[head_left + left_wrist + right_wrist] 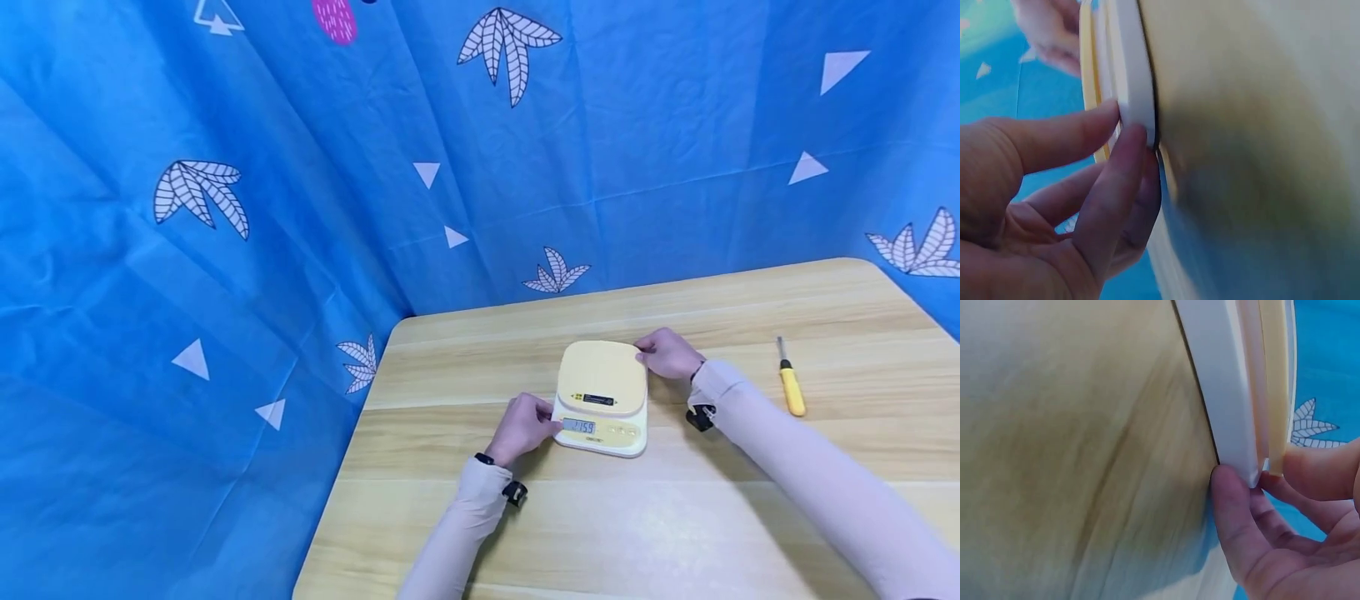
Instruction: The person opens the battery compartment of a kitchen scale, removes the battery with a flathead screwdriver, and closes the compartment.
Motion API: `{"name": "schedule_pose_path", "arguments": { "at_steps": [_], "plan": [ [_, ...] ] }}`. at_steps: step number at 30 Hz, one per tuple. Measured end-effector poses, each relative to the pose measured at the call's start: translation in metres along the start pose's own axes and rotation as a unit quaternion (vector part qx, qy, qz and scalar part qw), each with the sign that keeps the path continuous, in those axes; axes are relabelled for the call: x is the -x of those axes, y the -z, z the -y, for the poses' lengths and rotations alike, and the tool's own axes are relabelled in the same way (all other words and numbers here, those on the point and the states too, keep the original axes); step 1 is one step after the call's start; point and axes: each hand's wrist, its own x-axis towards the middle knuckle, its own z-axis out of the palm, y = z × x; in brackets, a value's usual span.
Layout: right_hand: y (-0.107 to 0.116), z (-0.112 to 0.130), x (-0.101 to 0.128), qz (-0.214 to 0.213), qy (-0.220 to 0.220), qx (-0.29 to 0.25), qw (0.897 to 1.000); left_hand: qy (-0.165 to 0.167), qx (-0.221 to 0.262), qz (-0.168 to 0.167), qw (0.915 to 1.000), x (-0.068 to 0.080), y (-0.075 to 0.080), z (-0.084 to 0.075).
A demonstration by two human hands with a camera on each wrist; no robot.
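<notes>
A pale yellow and white digital kitchen scale (pixel 602 379) lies on the wooden table, its lit display showing digits. My left hand (pixel 522 427) pinches the scale's left edge beside the display. In the left wrist view, the thumb of that hand (pixel 1054 187) presses the upper side of the white rim while fingertips lie along its side and lower edge. At the back right corner, my right hand (pixel 670 354) grips the scale. The right wrist view shows this hand (pixel 1297 525) with its thumb on the yellow platform's edge and a finger low against the white base (pixel 1225 394).
To the right of my right forearm, a screwdriver (pixel 791 387) with a yellow handle lies on the table (pixel 442 367). A blue patterned curtain (pixel 300 208) hangs behind the table and along its left side.
</notes>
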Motion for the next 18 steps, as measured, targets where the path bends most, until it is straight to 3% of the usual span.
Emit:
{"name": "schedule_pose_path", "arguments": {
  "at_steps": [7, 14, 18],
  "plan": [
    [0.000, -0.001, -0.005, -0.019, 0.018, 0.013, 1.000, 0.011, 0.010, -0.010, 0.9998, 0.009, -0.011, -0.008],
    [0.001, -0.003, -0.008, -0.019, 0.004, 0.011, 1.000, -0.008, 0.003, -0.014, 0.9999, 0.014, -0.018, -0.015],
    [0.000, -0.004, -0.007, -0.021, 0.000, 0.005, 1.000, 0.000, 0.003, -0.015, 0.9999, 0.014, -0.020, -0.016]
  ]
}}
